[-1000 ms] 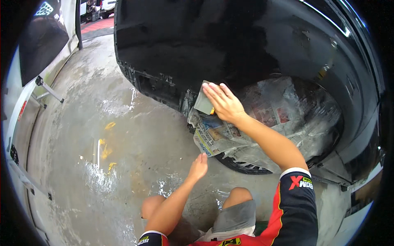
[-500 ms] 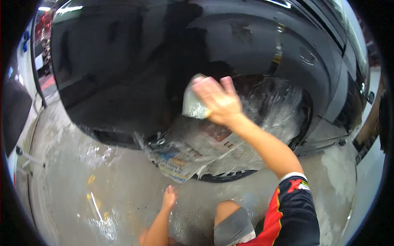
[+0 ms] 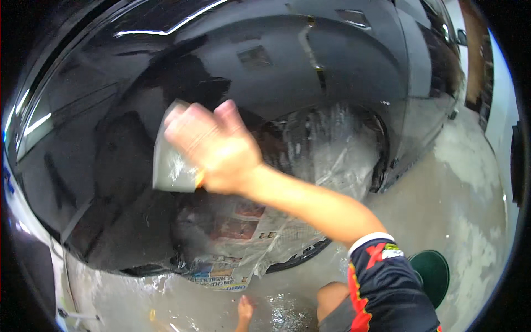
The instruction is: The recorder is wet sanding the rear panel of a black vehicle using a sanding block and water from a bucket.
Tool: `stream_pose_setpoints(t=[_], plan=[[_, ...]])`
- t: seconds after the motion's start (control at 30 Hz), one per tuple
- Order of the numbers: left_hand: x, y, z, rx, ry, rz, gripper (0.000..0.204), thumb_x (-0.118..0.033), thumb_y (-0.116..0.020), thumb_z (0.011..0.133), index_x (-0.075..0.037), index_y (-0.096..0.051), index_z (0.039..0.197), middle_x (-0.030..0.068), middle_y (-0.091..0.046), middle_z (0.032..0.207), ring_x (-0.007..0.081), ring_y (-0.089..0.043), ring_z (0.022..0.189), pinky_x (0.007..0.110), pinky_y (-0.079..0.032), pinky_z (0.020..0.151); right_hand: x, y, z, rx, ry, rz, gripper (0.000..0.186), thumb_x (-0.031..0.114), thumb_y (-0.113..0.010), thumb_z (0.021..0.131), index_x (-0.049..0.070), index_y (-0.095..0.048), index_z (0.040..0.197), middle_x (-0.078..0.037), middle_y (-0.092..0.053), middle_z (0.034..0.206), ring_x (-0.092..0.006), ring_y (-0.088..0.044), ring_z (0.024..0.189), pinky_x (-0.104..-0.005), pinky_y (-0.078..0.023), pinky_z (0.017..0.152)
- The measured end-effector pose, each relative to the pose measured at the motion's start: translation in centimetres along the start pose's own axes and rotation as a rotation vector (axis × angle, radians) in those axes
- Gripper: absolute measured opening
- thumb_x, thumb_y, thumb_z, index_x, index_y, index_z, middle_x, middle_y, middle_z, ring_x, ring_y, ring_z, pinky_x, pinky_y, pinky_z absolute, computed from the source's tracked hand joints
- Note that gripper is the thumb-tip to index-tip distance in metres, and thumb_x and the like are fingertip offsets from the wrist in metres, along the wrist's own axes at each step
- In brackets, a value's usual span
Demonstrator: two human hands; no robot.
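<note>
Here, the blurred right hand (image 3: 221, 149) lay flat, thumb apart, over a grey sheet (image 3: 166, 169), perhaps sandpaper, against the black car body (image 3: 105, 177), beside the newspaper (image 3: 285, 232) draping the wheel (image 3: 301, 258); I couldn't tell the left hand's (image 3: 245, 308) grip.

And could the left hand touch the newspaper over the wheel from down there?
Probably yes: the left hand shows just below the lower edge of the newspaper, with only wet floor visible between them. How far apart they really are is hard to tell.
</note>
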State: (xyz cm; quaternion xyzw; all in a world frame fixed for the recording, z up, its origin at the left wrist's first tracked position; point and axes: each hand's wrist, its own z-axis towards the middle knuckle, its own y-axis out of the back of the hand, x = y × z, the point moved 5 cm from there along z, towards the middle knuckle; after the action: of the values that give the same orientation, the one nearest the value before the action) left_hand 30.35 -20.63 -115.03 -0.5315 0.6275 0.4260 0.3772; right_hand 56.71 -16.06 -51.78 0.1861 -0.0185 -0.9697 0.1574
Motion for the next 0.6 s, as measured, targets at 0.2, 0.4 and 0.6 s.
stream_pose_setpoints(t=[0.2,0.4,0.6], plan=[[-4.4,-5.1,-2.6,0.212,-0.021,0.259,0.055,-0.045,-0.035,0.104,0.004,-0.052,0.121,0.0169,-0.068,0.095,0.0248,-0.069,0.078,0.036,-0.057,0.067,-27.7,20.1,-15.2,-0.223,-0.76,-0.369,0.05,0.029,-0.033,0.104,-0.002,-0.04,0.142,-0.024,-0.04,0.147,-0.0397,-0.029,0.141,-0.0571,-0.004,0.118],[-17.0,-8.4,-7.1,0.039,-0.356,0.292,0.05,-0.041,-0.034,0.105,0.003,-0.056,0.118,0.0169,-0.068,0.092,0.0223,-0.067,0.069,0.034,-0.053,0.062,-22.3,14.2,-9.9,-0.192,-0.724,-0.513,0.063,0.028,-0.051,0.092,-0.005,-0.038,0.144,-0.024,-0.032,0.153,-0.0382,-0.025,0.145,-0.058,-0.009,0.117],[-48.2,-16.1,-18.9,-0.025,-1.586,0.434,0.063,-0.05,-0.031,0.1,0.003,-0.064,0.098,0.0166,-0.064,0.09,0.0255,-0.057,0.076,0.037,-0.046,0.067,-22.7,16.1,-3.9,-0.053,-0.153,-0.087,0.071,0.019,-0.063,0.072,0.006,-0.047,0.14,-0.013,-0.047,0.146,-0.029,-0.045,0.135,-0.0577,-0.023,0.115]])
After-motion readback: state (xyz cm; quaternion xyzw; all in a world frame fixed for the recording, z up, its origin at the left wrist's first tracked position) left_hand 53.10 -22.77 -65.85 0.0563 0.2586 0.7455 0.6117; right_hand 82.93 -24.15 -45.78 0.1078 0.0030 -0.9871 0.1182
